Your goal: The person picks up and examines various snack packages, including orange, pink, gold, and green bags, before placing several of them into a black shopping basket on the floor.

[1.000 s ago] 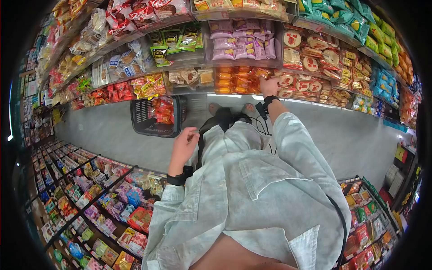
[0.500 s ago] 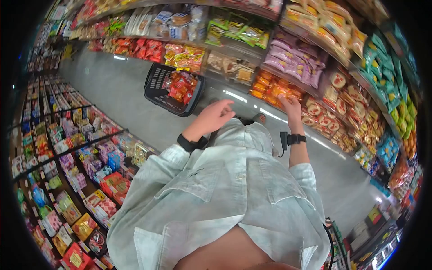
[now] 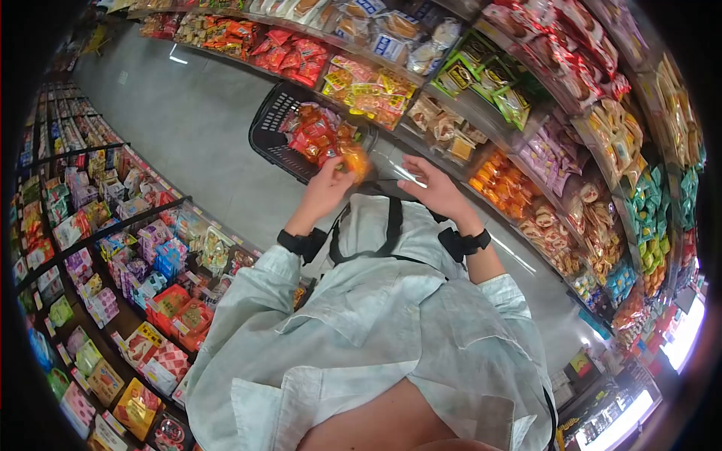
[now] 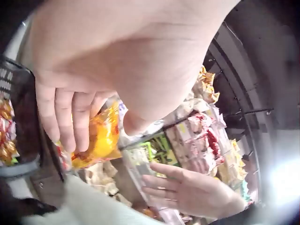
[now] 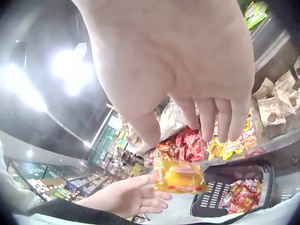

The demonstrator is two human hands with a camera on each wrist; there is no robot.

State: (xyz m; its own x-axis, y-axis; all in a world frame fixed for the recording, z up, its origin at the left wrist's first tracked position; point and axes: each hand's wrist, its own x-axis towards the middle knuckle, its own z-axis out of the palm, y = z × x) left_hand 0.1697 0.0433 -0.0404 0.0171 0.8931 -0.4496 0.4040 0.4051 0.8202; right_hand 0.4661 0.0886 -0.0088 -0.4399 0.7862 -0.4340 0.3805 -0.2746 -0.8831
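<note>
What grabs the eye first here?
The glossy orange snack packet held in the left hand, just above the black plastic shopping basket full of red and orange packets on the floor. The right hand is open beside it, holding nothing. Shelves packed with colourful snack bags line both sides of the aisle.

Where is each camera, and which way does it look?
Head: on the head, looking down at the shirt, both hands, the black basket and shelves.
Left wrist: under the left hand, seeing its fingers round the orange packet.
Right wrist: under the right hand, facing the aisle.
Every view shows the packet.
</note>
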